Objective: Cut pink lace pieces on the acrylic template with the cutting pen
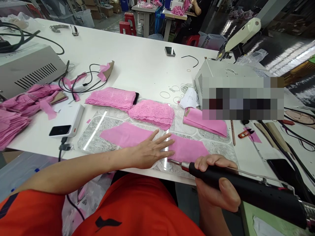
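Observation:
My left hand (150,150) lies flat with spread fingers on a plain pink fabric piece (188,148). That piece rests on a grey marbled board (94,129) with clear strips across it. My right hand (219,186) is wrapped round a thick black handheld tool (261,191) with a narrow metal tip. The tip is at the fabric's near edge, just right of my left fingers; whether it touches cannot be made out. Behind the fabric sit two stacks of pink lace pieces, a left stack (113,97) and a middle stack (152,113). A folded pink piece (206,122) lies to the right.
A white power bank (70,119) with a cable stands left, near bundled pink fabric (14,123). Grey vented boxes flank the table, one left box (31,67) and one right box (226,70). Orange-handled snips (244,132) and cables lie right. A person (197,19) sits farther back.

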### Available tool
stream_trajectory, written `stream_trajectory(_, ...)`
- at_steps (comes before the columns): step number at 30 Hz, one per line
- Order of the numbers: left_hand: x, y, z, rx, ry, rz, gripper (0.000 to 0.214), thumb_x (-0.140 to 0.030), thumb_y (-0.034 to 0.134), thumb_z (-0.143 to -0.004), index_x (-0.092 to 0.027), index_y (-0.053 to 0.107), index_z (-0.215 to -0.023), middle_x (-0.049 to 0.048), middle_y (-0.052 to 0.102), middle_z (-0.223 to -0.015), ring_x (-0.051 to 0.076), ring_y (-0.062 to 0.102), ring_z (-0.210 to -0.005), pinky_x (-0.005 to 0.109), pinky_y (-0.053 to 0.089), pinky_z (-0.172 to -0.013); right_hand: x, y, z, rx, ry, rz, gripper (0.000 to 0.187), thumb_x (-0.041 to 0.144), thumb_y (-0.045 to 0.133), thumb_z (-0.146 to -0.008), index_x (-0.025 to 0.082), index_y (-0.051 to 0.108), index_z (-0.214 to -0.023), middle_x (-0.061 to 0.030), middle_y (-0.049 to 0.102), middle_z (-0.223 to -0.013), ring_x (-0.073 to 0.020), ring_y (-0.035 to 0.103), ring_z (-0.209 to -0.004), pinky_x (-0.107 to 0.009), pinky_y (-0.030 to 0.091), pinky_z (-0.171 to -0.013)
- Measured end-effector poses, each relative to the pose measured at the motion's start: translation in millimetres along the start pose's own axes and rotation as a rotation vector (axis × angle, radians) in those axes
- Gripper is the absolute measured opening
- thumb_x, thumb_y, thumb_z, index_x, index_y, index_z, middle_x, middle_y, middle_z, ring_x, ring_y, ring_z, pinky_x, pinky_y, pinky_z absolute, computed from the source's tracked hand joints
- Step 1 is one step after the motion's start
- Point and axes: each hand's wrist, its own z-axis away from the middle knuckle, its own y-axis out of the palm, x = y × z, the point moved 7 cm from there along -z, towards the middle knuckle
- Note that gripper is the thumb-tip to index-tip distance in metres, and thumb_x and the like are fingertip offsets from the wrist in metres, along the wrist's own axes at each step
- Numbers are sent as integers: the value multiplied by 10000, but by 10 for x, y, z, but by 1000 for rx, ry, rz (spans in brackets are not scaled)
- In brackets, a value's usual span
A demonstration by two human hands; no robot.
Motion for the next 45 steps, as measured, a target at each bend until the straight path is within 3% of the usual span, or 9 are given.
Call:
stream_trajectory(9,-17,6,5,8,-8,11,510,-123,506,-878,-205,481,-1381,152,340,-1520,356,188,-1448,635,197,-1112,21,20,42,61,13,13,116,238,519,-706,193,580,-794,0,537,-752,-122,527,-567,-324,467,-516)
stream_trajectory(13,-13,-104,1,54,-4,32,551,-53,457,-863,-184,458,-1398,157,309,-1533,345,170,-1454,644,197,-1109,34,14,24,40,3,13,151,239,519,-673,190,592,-796,-1,550,-736,-125,518,-550,-321,452,-499)
stream_trajectory(16,122,-284,92,36,-57,80,605,-13,463,-812,-159,452,-1399,136,319,-1533,308,206,-1452,578,226,-1134,53,-6,4,-10,1,4,183,264,507,-642,195,601,-784,6,542,-714,-121,487,-522,-317,427,-478)
stream_trajectory(20,374,-404,437,-27,-122,187,512,16,404,-824,-149,573,-1278,81,537,-1390,218,377,-1383,425,306,-1136,37,46,13,-17,19,-37,214,275,514,-628,189,607,-800,1,546,-730,-124,486,-521,-323,421,-473)
stream_trajectory(23,459,-334,738,-48,-104,219,466,1,398,-842,-148,608,-1231,79,580,-1343,224,414,-1359,434,297,-1138,-31,175,44,27,47,-62,213,282,540,-644,184,607,-821,-5,550,-748,-123,501,-539,-325,436,-487)
stream_trajectory(27,437,-180,961,-58,-74,217,376,-165,429,-947,-173,569,-1295,92,488,-1433,266,331,-1408,500,195,-1168,-119,390,76,100,57,-91,208,285,542,-671,185,608,-841,-7,537,-766,-109,509,-542,-312,451,-492)
stream_trajectory(32,401,-57,991,-48,-72,244,403,-379,473,-968,-249,528,-1345,58,399,-1499,268,265,-1436,514,41,-1188,-166,545,104,144,65,-68,229,265,500,-667,194,605,-857,-10,522,-777,-112,513,-565,-312,457,-504)
stream_trajectory(45,411,3,1007,-50,-73,212,474,-482,475,-951,-261,500,-1369,65,369,-1514,266,230,-1449,522,-37,-1179,-228,617,130,156,72,-62,240,275,516,-651,181,613,-850,-15,527,-773,-121,514,-552,-336,458,-500)
